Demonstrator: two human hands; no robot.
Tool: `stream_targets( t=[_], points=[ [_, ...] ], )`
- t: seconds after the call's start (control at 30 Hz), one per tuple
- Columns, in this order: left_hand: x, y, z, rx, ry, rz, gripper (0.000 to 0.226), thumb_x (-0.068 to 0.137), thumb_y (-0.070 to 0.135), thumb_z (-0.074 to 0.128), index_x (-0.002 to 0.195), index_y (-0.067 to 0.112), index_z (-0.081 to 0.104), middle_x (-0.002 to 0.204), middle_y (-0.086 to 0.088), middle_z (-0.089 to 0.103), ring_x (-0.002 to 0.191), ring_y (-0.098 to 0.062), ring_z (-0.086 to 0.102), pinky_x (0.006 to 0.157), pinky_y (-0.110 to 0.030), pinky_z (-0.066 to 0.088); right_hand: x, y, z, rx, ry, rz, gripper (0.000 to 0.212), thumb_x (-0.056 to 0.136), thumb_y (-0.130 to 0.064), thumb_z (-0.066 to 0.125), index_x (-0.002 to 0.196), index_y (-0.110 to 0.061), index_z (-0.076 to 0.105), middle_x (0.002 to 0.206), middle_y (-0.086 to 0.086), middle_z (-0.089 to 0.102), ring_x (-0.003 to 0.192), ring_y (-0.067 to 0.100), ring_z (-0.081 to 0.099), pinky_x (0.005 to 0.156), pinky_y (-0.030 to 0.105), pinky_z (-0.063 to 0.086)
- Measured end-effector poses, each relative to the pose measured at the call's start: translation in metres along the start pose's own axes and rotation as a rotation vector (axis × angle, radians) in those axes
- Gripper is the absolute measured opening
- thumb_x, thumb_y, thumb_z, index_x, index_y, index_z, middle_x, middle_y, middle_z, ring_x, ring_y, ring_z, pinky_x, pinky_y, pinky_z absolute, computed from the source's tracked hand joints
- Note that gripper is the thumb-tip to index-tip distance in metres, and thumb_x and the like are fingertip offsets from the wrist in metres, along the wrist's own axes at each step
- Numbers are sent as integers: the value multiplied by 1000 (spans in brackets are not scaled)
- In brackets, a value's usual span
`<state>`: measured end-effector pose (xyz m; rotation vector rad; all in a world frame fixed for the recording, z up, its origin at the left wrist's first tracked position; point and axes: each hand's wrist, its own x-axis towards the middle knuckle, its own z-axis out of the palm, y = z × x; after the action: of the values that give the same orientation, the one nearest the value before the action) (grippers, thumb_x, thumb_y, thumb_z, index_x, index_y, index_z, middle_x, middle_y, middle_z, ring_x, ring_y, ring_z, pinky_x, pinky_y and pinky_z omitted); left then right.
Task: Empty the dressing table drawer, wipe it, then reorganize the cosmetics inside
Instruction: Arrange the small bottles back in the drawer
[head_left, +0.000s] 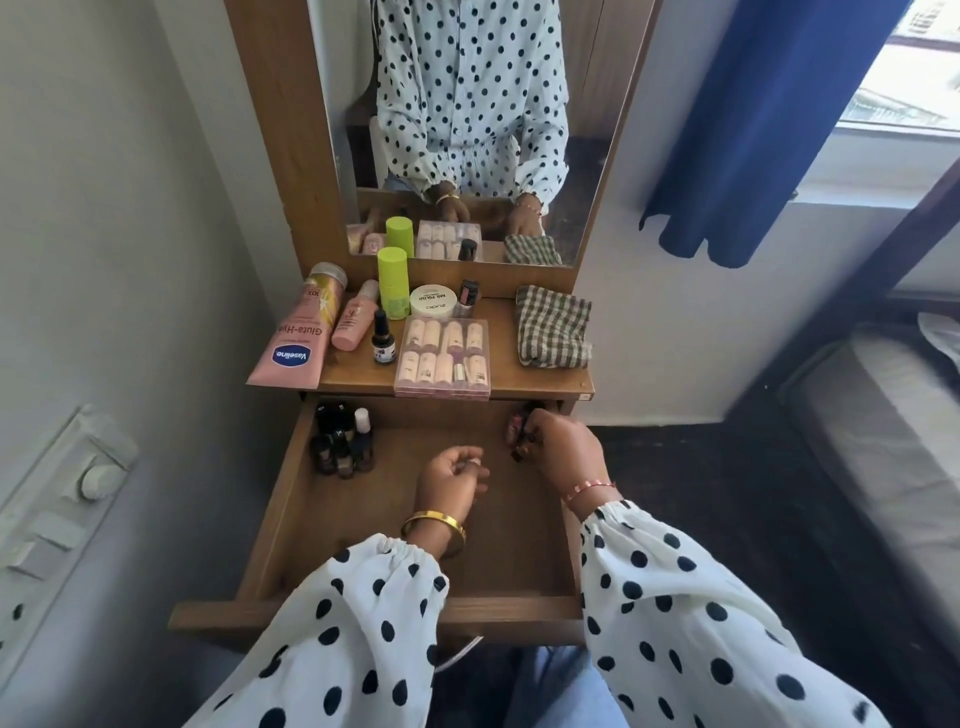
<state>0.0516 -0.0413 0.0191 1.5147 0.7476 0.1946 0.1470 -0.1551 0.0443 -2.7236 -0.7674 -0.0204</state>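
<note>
1. Both arms wear loose, puffed sleeves of white fabric scattered with round black dots; left sleeve (358, 629), right sleeve (691, 618).
2. Each sleeve is gathered into an elastic cuff at the wrist.
3. The left wrist carries a broad, smooth gold bangle (434, 526).
4. The right wrist carries a thin bracelet (589, 489) of pinkish, coppery colour.
5. Between the sleeves, low in view, shows light blue denim (553, 691) on the legs.
</note>
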Motion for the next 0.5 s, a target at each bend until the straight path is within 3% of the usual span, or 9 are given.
stream_targets(
  t=[0.3, 0.5],
  points=[
    [1, -5, -2, 48, -5, 25, 18, 90, 4, 45, 94, 13, 61, 72, 3, 63, 59, -11, 57, 54, -19, 44, 6, 0, 7, -135, 14, -55, 14, 89, -14, 49, 102, -10, 53, 101, 12, 61, 92, 31, 58, 61, 30, 34],
    [0, -3, -2, 73, -5, 41, 19, 90, 3, 45, 92, 13, 61, 78, -4, 64, 60, -10, 57, 50, -12, 44, 4, -2, 6, -154, 36, -75, 15, 89, -10, 48, 100, -7, 58, 102, 13, 61, 93, 31, 57, 60, 30, 34]
  ],
)
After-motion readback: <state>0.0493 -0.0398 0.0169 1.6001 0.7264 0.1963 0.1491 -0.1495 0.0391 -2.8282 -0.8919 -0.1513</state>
